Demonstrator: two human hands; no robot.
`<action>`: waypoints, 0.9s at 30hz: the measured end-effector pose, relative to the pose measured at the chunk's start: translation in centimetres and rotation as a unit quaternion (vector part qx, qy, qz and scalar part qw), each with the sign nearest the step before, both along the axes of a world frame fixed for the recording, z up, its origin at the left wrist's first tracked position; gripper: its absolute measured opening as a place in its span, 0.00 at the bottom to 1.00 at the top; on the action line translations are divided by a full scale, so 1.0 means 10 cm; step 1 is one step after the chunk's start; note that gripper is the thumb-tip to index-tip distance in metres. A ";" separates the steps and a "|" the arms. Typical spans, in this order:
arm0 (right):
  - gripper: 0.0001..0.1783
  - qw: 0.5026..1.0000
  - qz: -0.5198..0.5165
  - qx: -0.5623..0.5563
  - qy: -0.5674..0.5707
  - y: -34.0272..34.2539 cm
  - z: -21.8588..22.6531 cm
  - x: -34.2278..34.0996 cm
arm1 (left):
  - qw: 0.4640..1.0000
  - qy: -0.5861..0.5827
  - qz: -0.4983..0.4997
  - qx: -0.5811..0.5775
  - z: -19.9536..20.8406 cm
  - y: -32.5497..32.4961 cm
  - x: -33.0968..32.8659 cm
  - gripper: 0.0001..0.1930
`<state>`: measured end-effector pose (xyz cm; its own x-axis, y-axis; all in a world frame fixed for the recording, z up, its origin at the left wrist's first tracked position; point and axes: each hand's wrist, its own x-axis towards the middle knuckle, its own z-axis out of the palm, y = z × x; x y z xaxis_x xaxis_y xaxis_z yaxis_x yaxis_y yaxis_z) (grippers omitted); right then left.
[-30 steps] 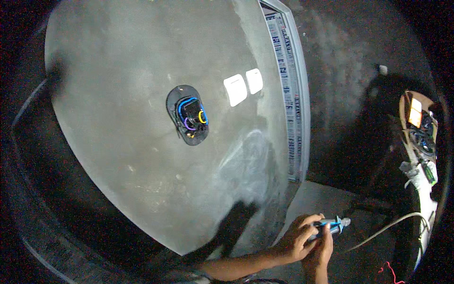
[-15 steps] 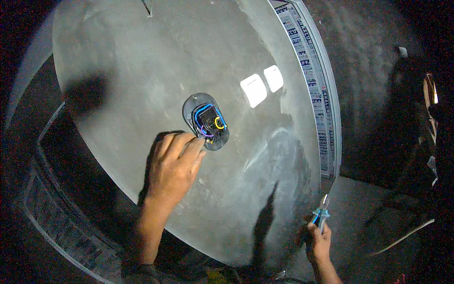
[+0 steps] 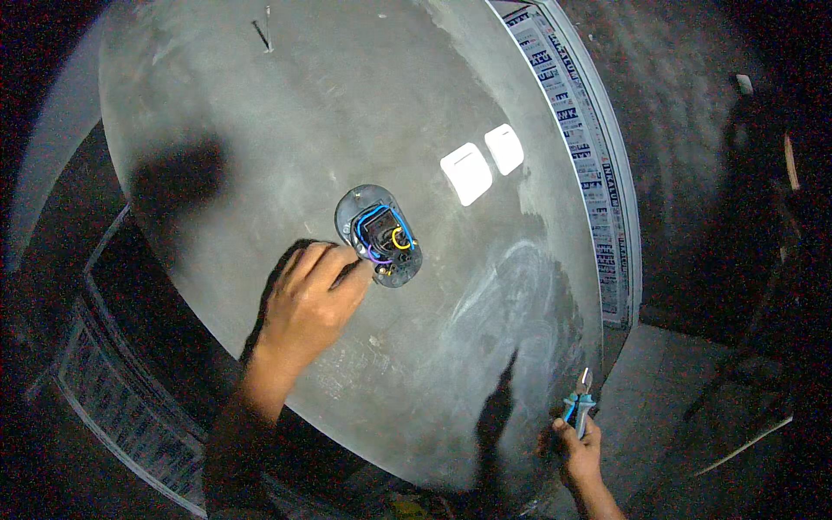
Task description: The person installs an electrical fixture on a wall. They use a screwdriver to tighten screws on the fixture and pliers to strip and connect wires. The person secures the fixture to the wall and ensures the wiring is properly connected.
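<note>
A dark oval fixture base (image 3: pixel 355 205) sits on the grey wall, with blue, yellow and purple wires looped around a black block in its middle. My left hand (image 3: pixel 310 290) is closed at the lower left edge of this base. Its fingertips come together by the purple wire (image 3: pixel 374 255), and whatever they pinch is hidden. Lower right, my right hand (image 3: pixel 579 446) is wrapped round light blue and grey handled pliers (image 3: pixel 578 407), whose jaws point up. The pliers stay apart from the fixture.
Two white switch plates (image 3: pixel 466 175) are on the grey wall (image 3: pixel 286 130) right of the fixture. A nail-like piece (image 3: pixel 268 39) sticks out at the top. Along the right runs a window or door frame (image 3: pixel 607 199) covered with printed film. A pale stick (image 3: pixel 745 446) shows at far right.
The view has shifted slightly, so the fixture and wall sit a little lower. My right hand with the pliers is slightly left and lower. My left hand remains at the fixture's edge.
</note>
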<state>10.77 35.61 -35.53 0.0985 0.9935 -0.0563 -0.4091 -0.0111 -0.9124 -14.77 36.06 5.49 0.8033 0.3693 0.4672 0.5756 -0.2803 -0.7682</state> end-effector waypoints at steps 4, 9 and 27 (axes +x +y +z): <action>0.11 0.999 0.022 0.047 0.003 -0.01 0.04 0.01 | 0.997 -0.064 -0.050 0.009 0.12 0.03 0.02 0.13; 0.18 0.989 0.065 0.111 -0.072 0.10 0.25 -0.05 | 0.957 -0.252 -0.116 -0.089 0.25 0.18 0.15 0.08; 0.29 0.872 -0.103 0.434 -0.202 0.89 2.80 -0.64 | 0.923 -0.326 -0.137 -0.152 0.19 0.50 0.48 0.02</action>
